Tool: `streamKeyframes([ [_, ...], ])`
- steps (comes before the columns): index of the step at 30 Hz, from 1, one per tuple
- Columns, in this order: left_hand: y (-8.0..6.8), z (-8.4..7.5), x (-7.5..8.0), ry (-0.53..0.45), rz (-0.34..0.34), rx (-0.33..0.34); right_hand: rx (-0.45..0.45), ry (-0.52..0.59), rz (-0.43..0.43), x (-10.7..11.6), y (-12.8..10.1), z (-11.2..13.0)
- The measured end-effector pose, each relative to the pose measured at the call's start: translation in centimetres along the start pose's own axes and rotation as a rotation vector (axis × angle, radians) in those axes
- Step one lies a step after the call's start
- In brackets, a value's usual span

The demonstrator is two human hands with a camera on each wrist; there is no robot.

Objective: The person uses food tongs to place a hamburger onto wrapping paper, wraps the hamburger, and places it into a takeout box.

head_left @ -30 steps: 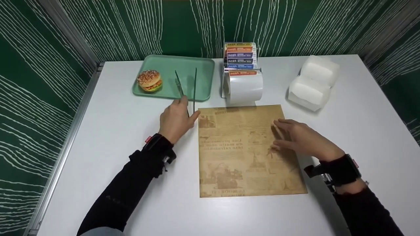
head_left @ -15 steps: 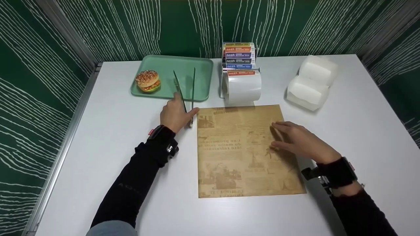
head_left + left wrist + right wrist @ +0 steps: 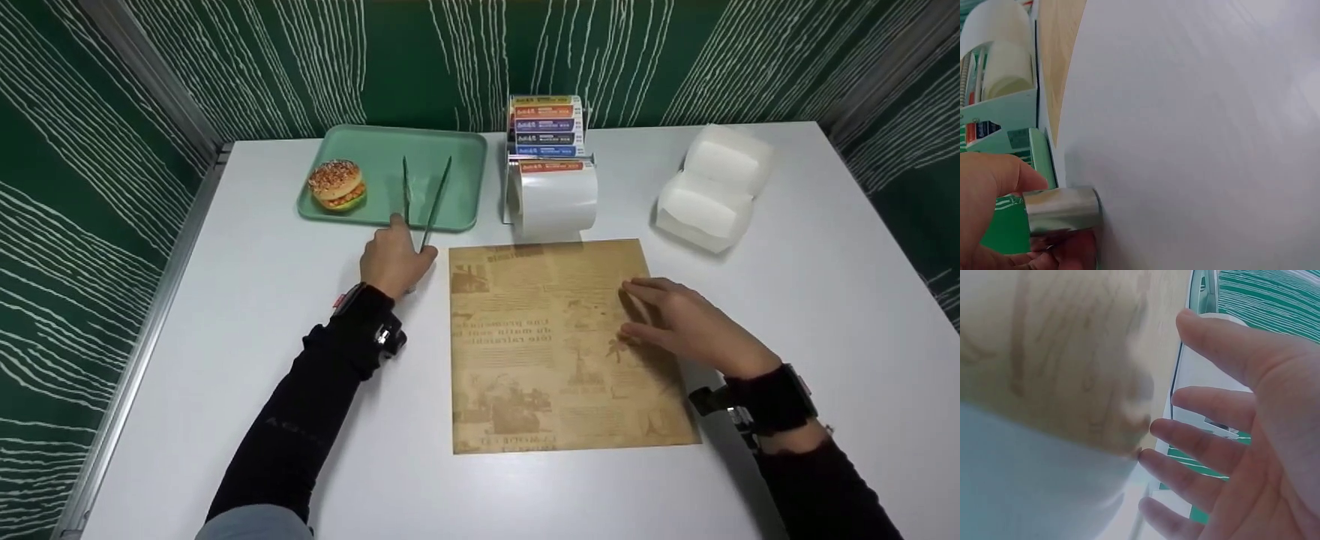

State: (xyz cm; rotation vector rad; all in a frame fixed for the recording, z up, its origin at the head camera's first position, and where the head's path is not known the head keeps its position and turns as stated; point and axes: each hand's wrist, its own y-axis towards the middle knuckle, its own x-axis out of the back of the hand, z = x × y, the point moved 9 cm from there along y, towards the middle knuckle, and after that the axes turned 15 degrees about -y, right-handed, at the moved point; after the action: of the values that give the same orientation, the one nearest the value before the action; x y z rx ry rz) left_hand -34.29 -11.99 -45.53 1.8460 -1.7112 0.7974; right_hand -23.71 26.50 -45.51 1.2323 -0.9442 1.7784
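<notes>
Left hand [image 3: 393, 259] grips tongs [image 3: 421, 199], now swung toward burger [image 3: 338, 184]; right hand [image 3: 686, 319], fingers flat, stays pressing paper [image 3: 555, 360].

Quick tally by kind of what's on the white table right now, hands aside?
Mint-green plastic tray: 1
Sesame-bun burger: 1
Metal tongs, gripped by the left hand: 1
Brown newsprint-pattern wrapping paper sheet, under the right hand: 1
White label roll on its stand: 1
Stack of coloured label boxes: 1
White foam clamshell box: 1
Total: 7
</notes>
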Motion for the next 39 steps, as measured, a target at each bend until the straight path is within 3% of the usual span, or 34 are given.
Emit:
streamKeyframes([
  [7, 0.3, 0.6, 0.9, -0.061, 0.012, 0.008, -0.008, 0.003, -0.022, 0.1, -0.2, 0.0],
  [9, 1.8, 2.4, 0.3, -0.091, 0.016, 0.001, -0.013, -0.003, -0.030, 0.1, -0.2, -0.1],
  [14, 2.0, 3.1, 0.8, -0.060, 0.027, 0.028, -0.027, -0.009, -0.028, -0.1, -0.1, -0.2],
  [16, 0.7, 1.7, 1.9, -0.031, 0.024, 0.046, -0.031, -0.006, -0.028, -0.2, 0.0, -0.3],
  [20, 0.5, 1.7, 2.9, -0.026, -0.017, 0.034, -0.024, -0.002, -0.040, -0.3, 0.0, -0.3],
  [27, -0.1, 1.3, 6.4, -0.046, -0.124, -0.059, -0.026, 0.006, -0.040, -0.6, 0.1, -0.3],
  [31, -0.4, 2.2, 8.8, -0.086, -0.150, -0.060, -0.028, 0.012, -0.042, -0.7, 0.1, -0.4],
  [39, -1.2, 5.5, 13.9, -0.151, -0.217, 0.015, -0.026, 0.018, -0.048, -0.7, 0.0, -0.3],
])
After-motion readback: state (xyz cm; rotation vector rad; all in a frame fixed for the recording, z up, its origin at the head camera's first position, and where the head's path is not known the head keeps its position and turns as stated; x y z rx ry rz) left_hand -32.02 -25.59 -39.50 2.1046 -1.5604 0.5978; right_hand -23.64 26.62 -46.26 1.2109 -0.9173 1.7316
